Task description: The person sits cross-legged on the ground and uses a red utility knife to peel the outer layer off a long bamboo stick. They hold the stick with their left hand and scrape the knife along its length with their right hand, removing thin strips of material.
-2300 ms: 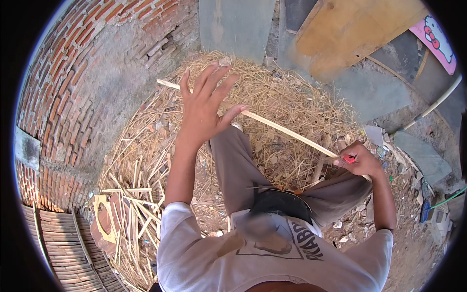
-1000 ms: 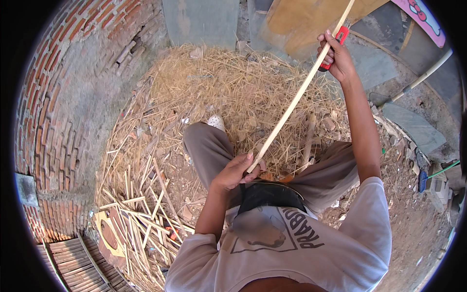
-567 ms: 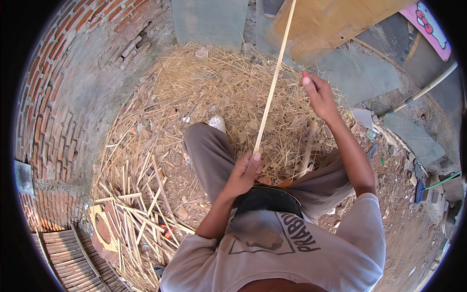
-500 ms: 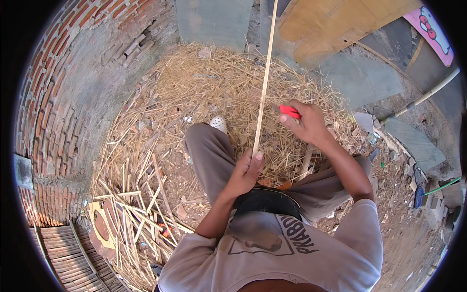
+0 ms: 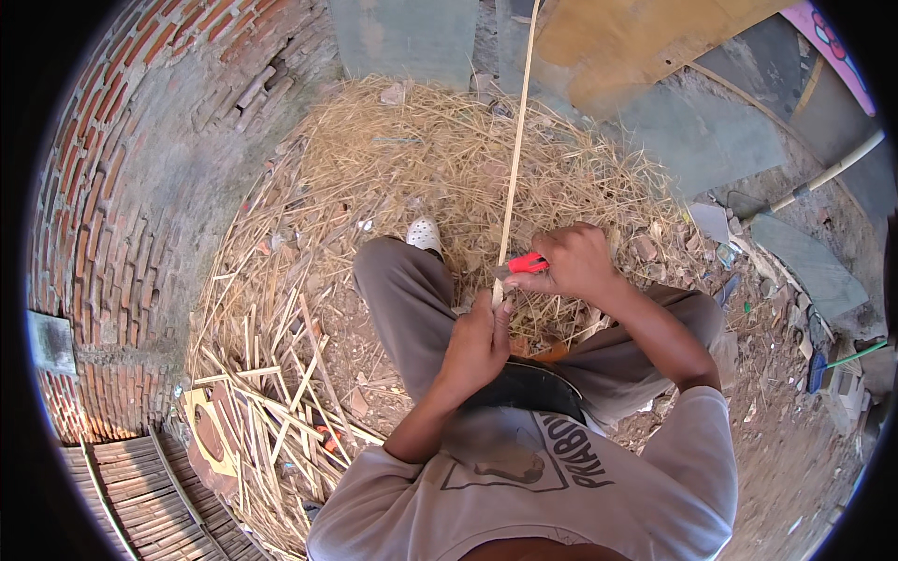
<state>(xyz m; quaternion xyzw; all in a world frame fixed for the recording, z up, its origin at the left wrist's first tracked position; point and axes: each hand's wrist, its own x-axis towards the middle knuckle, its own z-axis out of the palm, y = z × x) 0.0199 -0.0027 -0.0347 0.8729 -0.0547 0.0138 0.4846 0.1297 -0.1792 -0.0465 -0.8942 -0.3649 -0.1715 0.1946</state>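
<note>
A long, pale bamboo strip [image 5: 517, 159] runs from between my legs up past the far edge of the view. Its near end is pinched between thumb and fingers of my left hand [image 5: 475, 344], in front of my lap. My right hand [image 5: 572, 264] is closed round a red-handled knife [image 5: 529, 263], probably a utility cutter. The grey blade lies against the strip just beyond my left fingertips. The strip's short near end shows between the blade and my left thumb.
Thin shavings [image 5: 412, 159] cover the ground ahead of me. Cut bamboo strips [image 5: 271, 421] lie piled at my left, beside a brick wall [image 5: 112, 206]. Flat grey and tan sheets [image 5: 645, 47] lean at the far right, near a white pipe [image 5: 823, 178]. A bamboo slat panel [image 5: 140, 496] lies lower left.
My right hand has moved left and nearer to me, bringing the knife from beside the strip onto it, close to my left hand. My left hand keeps its hold.
</note>
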